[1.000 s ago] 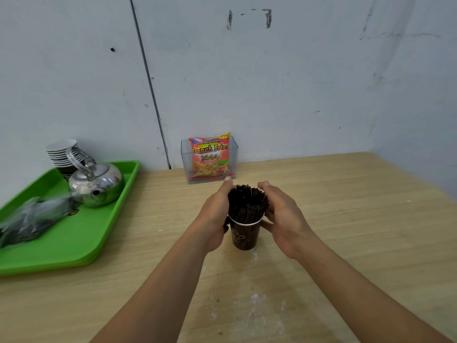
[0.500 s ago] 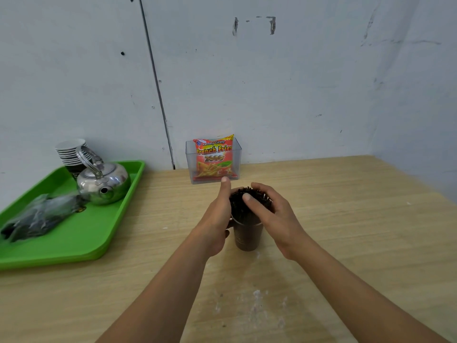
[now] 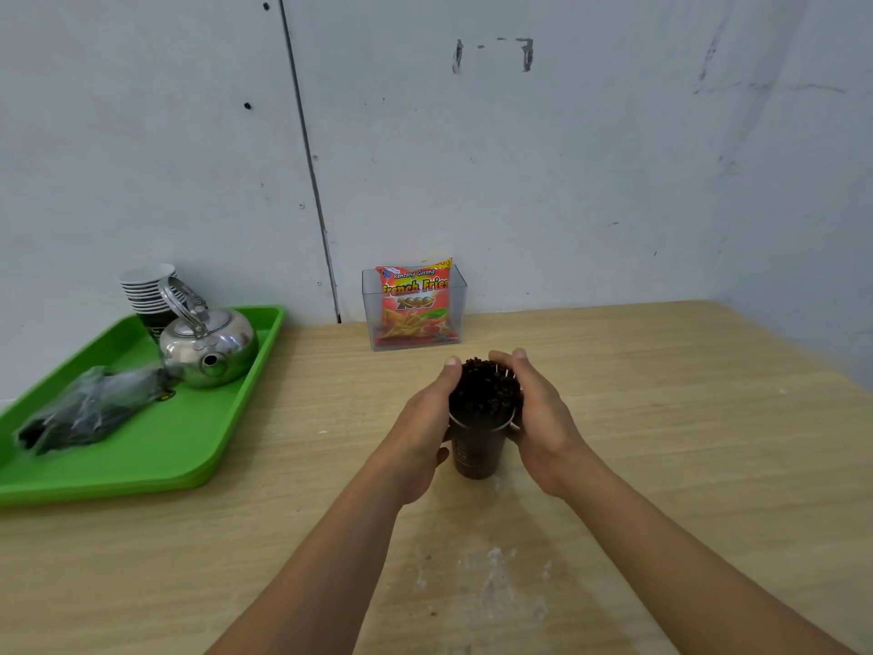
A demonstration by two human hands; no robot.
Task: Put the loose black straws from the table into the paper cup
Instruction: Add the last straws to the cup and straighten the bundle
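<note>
The wooden table [image 3: 661, 442] fills the room's corner. At its nine o'clock lies a green tray [image 3: 156, 446] with a steel kettle [image 3: 210, 345] on it. A clear box [image 3: 460, 295] holding a snack packet [image 3: 415, 300] stands against the wall, at twelve o'clock from the cup.

Both arms reach to the table's middle. The left hand [image 3: 420, 432] cups the bundle from nine o'clock and the right hand [image 3: 543, 418] from three, fingers curled narrow round it, tips almost meeting at the far side.

Between them the paper cup [image 3: 476, 453] stands upright, packed with black straws [image 3: 486, 392] fanning out above its rim. I see none loose on the table.

This looks like the last step, squeezing the bundle tidy. Next, I'd say, calls for easing both hands off evenly so the cup doesn't tip.
</note>
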